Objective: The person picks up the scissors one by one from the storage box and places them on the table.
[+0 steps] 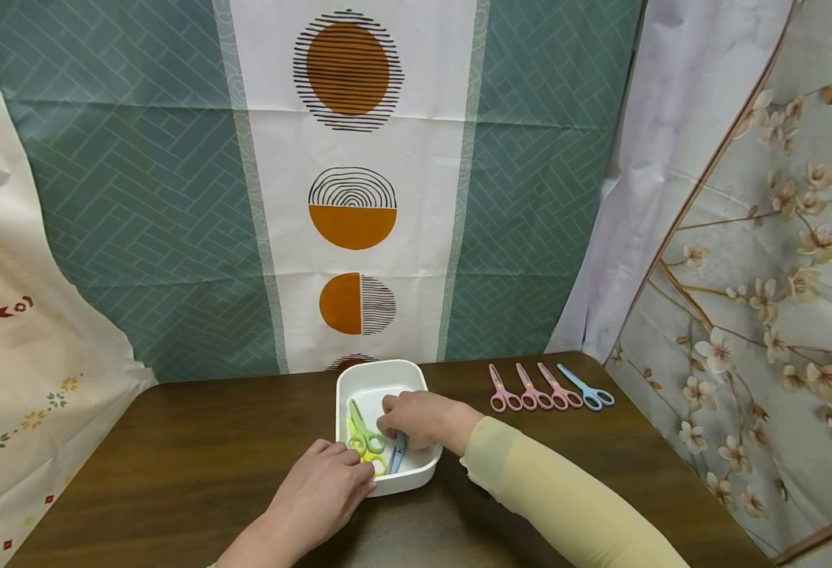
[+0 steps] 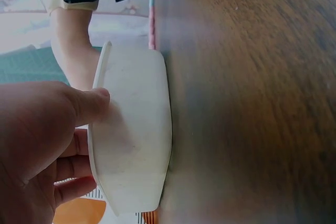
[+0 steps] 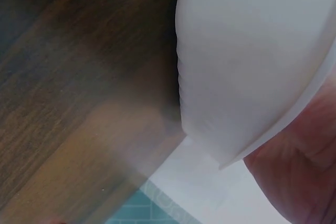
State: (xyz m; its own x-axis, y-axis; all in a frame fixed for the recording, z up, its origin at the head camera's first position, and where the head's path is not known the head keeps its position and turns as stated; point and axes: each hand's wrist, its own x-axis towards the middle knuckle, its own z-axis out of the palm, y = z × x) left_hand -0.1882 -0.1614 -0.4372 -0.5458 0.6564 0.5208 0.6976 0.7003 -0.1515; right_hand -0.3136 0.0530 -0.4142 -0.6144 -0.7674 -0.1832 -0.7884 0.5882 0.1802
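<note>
From my seat, the head camera gives me the best look. A white bin (image 1: pixel 416 480) sits near the far edge of the brown tabletop (image 1: pixel 245 450), and the left hand (image 1: pixel 330 477) has its near-left rim in its grip: the left wrist view shows the thumb flat on the outer wall and the other fingers over on the inner side.

The right hand (image 1: pixel 419 418) reaches over the bin's right rim, fingers bent down at a blue pair of scissors (image 1: pixel 397 455) lying inside. Its blades show pointing back toward the person, but the hand covers the handles — I cannot tell whether that grip has closed on them. My right wrist view is no help, since the bin's outer wall blocks the contents.

Left of that pair, a green pair of scissors (image 1: pixel 363 432) lies partly across a yellow pair of scissors (image 1: pixel 371 456), whose handles are close to the left fingertips. Well to the right of the bin, beyond the right forearm, three pink scissors (image 1: pixel 498 386) and a second blue pair (image 1: pixel 581 385) lie side by side, handles toward the person, the blue one at the right end and more slanted.

A patterned green curtain (image 1: pixel 132 197) hangs behind the tabletop, with a floral cloth (image 1: pixel 777 339) on the right and a cream cloth (image 1: pixel 32 339) on the left — none of them touching the bin.
</note>
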